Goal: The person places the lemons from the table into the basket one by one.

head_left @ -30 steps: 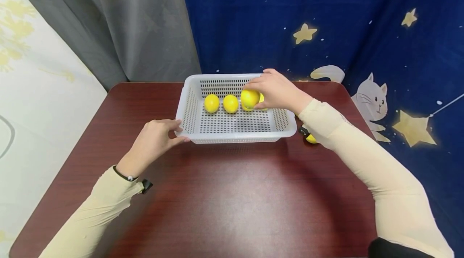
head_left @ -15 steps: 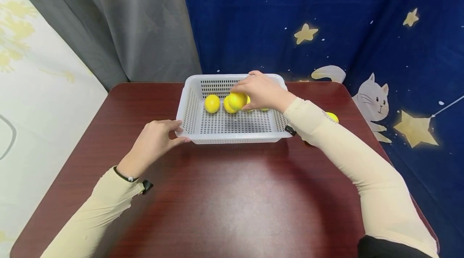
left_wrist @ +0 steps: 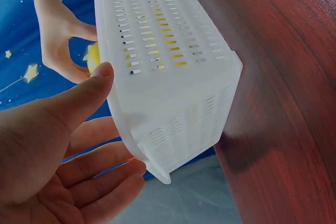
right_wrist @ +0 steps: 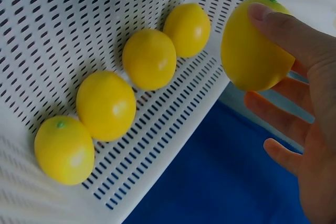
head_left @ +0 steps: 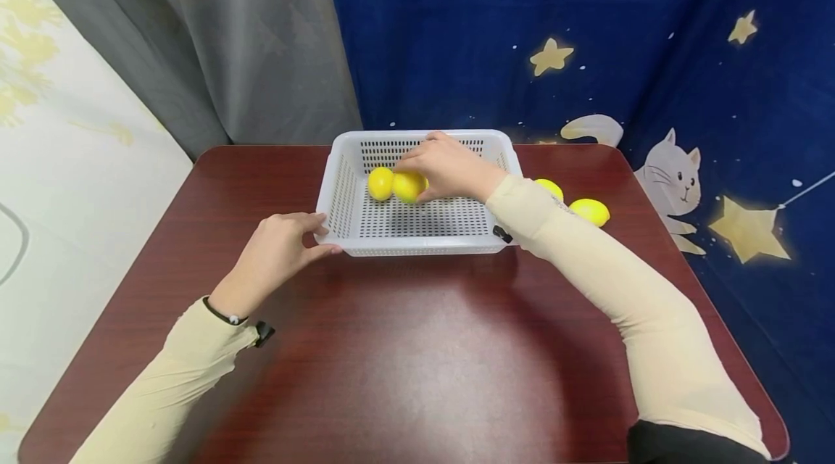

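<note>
A white slotted plastic basket (head_left: 417, 242) stands toward the table's far edge. At its near left corner, my left hand (head_left: 274, 250) pinches the rim, thumb on one side and fingers on the other in the left wrist view. My right hand (head_left: 450, 167) reaches over the basket and holds a yellow lemon (right_wrist: 254, 48) between thumb and fingers, above the basket floor. Several lemons (right_wrist: 105, 106) lie in a row inside, along one wall. From the head view, only the leftmost lemon (head_left: 381, 183) shows plainly; my right hand hides the others.
Right of the basket, two more lemons (head_left: 590, 212) lie on the dark red table (head_left: 417, 348), one partly behind my right sleeve. A blue curtain (head_left: 457, 36) and a grey curtain (head_left: 261, 43) hang behind the table. A white patterned surface (head_left: 72, 181) borders the left.
My right hand has moved left over the basket with the lemon, from its right part toward the leftmost lemon. The two lemons on the table have come into view. My left hand stays put.
</note>
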Motion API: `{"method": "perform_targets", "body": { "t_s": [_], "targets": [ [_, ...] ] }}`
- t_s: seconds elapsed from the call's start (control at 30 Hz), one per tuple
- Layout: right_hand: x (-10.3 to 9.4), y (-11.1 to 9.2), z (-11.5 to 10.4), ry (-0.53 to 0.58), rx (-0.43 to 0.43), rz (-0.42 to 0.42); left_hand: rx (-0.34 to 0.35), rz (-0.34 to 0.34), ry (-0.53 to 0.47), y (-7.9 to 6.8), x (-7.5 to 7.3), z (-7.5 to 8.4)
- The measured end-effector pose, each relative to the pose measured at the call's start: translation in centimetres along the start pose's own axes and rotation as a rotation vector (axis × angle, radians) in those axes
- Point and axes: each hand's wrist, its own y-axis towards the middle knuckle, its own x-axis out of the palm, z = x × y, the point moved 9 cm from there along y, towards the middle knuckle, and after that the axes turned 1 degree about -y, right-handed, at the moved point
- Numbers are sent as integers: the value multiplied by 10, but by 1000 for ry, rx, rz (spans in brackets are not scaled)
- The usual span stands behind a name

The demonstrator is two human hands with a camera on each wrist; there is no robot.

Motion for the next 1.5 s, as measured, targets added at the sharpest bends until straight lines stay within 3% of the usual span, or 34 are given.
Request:
{"method": "perform_targets", "body": {
  "t_s": [0.37,0.93,1.5],
  "targets": [
    [10,26,-17,-11,-49,-10,-16,-4,-10,0,0,-2],
    [29,56,-39,-35,-97,-121,-22,1,-13,-2,0,-5],
    [42,75,-40,-38,-45,-228,-15,-1,-26,1,1,-3]
  ]
}}
